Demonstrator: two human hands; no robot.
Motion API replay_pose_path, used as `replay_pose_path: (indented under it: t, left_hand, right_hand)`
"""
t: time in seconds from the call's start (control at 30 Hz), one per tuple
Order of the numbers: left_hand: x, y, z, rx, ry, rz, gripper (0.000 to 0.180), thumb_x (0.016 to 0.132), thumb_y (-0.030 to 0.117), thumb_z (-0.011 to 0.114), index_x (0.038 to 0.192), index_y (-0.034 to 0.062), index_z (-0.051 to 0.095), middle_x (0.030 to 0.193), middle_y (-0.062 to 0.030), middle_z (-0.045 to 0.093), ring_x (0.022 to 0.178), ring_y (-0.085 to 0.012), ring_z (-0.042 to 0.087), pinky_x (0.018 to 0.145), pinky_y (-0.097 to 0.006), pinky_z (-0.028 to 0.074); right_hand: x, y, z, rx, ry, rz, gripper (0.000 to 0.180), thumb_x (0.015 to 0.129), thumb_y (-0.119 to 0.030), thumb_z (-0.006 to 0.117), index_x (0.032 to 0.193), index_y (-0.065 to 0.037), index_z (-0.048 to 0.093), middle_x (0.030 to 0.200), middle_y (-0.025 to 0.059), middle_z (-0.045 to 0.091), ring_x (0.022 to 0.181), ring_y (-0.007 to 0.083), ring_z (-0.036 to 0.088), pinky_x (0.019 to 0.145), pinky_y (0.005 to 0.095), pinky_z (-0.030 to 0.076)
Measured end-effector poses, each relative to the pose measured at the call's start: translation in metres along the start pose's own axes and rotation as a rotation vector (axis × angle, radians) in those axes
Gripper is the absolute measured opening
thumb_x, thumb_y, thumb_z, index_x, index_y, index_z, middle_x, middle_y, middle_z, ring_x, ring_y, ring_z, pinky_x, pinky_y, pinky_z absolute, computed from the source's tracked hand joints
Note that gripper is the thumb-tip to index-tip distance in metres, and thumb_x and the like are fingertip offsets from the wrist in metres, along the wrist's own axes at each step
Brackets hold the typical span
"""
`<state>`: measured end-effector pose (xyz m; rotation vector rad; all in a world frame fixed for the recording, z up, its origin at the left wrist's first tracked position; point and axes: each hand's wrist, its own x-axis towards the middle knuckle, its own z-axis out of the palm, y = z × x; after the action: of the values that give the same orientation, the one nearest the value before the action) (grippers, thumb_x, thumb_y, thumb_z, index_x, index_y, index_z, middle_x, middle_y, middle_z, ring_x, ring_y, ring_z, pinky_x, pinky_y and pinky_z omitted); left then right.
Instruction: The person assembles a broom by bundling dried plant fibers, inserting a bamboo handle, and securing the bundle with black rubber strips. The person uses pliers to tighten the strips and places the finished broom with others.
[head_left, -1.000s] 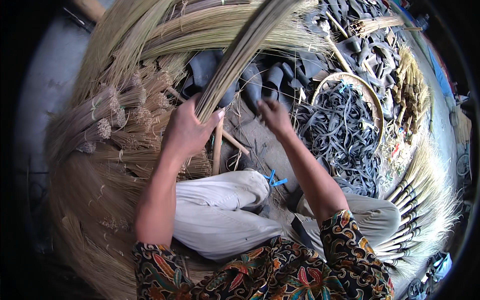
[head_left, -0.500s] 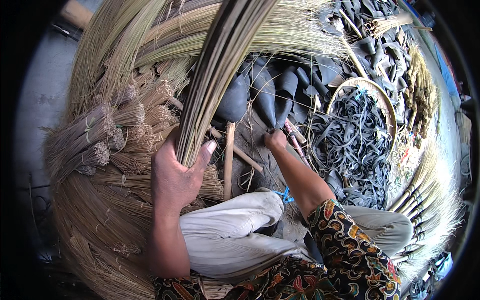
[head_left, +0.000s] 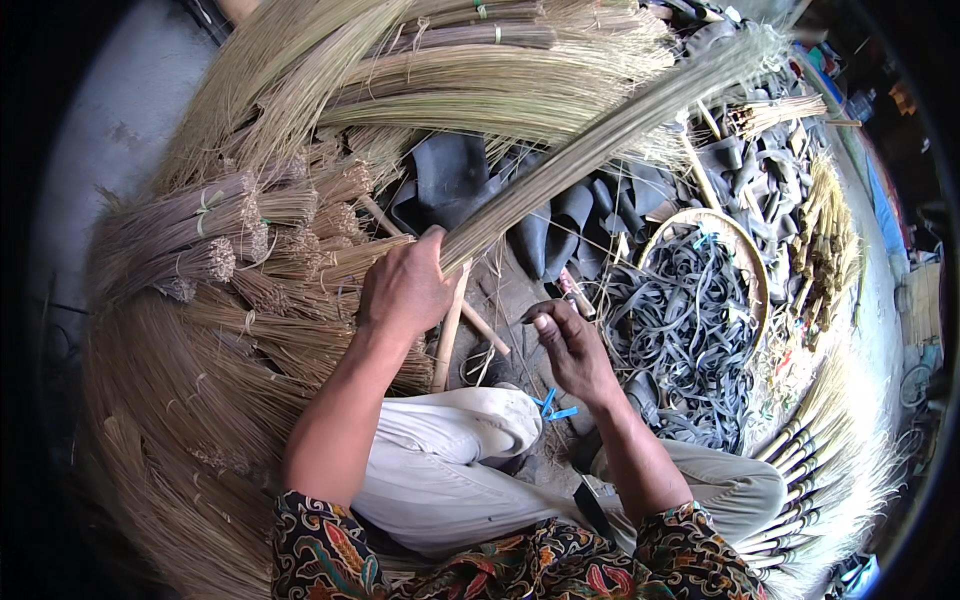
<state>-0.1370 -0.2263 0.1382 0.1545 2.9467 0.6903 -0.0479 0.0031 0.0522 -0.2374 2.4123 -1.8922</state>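
Note:
My left hand [head_left: 405, 285] is closed around the lower end of a bundle of long grass stalks [head_left: 600, 150]. The bundle slants away to the far right, and its feathery tip passes above the dark rubber pieces. My right hand [head_left: 572, 350] is beside it, over the ground in front of my legs, with thumb and forefinger pinched together. Something small and dark pokes out at those fingertips, too small to name. A wooden stick [head_left: 452, 325] stands between my two hands, and a curved sheet of black rubber [head_left: 450, 175] lies beyond the left hand.
Tied stalk bundles [head_left: 210, 210] are heaped at the left, with more long grass [head_left: 480, 80] across the back. At the right, a round woven basket [head_left: 762, 270] holds black rubber strips [head_left: 680, 330]. Finished-looking brush heads [head_left: 800, 460] line the near right. Blue ties [head_left: 552, 408] lie by my knee.
The grass bundle has swung from nearly upright to a slant toward the far right. My right hand has drawn back toward me from the rubber pieces and turned, fingers pinched.

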Motion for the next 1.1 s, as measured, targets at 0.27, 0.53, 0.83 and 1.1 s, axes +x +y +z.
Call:
replay_pose_path:
  t: [0.27, 0.53, 0.83, 1.1]
  left_hand:
    - [-0.022, 0.029, 0.024, 0.126, 0.035, 0.114, 0.020, 0.094, 0.013, 0.067, 0.109, 0.0008, 0.064, 0.091, -0.0244, 0.076, 0.088, -0.0417, 0.078, 0.076, -0.053, 0.062]
    - [-0.033, 0.032, 0.035, 0.212, -0.026, 0.160, 0.052, 0.095, 0.008, 0.062, 0.141, -0.0070, 0.042, 0.087, -0.0289, 0.075, 0.085, -0.0413, 0.078, 0.071, -0.051, 0.063]
    - [-0.035, 0.033, 0.037, 0.185, -0.010, 0.173, 0.062, 0.095, 0.008, 0.063, 0.151, -0.0018, 0.039, 0.089, -0.0281, 0.076, 0.083, -0.0419, 0.078, 0.068, -0.053, 0.062]
    - [-0.038, 0.032, 0.016, -0.024, -0.073, 0.166, 0.031, 0.092, 0.019, 0.074, 0.118, 0.0046, 0.065, 0.099, -0.0216, 0.077, 0.094, -0.0435, 0.076, 0.080, -0.054, 0.061]
  right_hand:
    - [0.002, -0.064, 0.028, 0.362, 0.132, 0.158, 0.034, 0.115, -0.036, 0.052, 0.111, -0.003, 0.063, 0.068, -0.0013, 0.058, 0.052, 0.0045, 0.048, 0.048, 0.0228, 0.038]
    - [-0.011, -0.066, 0.029, 0.320, 0.362, 0.086, 0.034, 0.114, -0.031, 0.056, 0.105, 0.000, 0.067, 0.065, -0.0009, 0.060, 0.055, 0.0050, 0.054, 0.051, 0.0234, 0.041]
    - [0.002, -0.068, 0.030, 0.196, 0.219, 0.280, 0.034, 0.112, -0.030, 0.060, 0.100, 0.000, 0.068, 0.064, -0.0008, 0.061, 0.055, 0.0055, 0.055, 0.052, 0.0241, 0.042]
    - [-0.032, -0.053, 0.004, 0.127, -0.016, 0.135, 0.032, 0.115, -0.031, 0.053, 0.113, -0.003, 0.069, 0.072, -0.0046, 0.049, 0.064, 0.0075, 0.044, 0.061, 0.0248, 0.037]
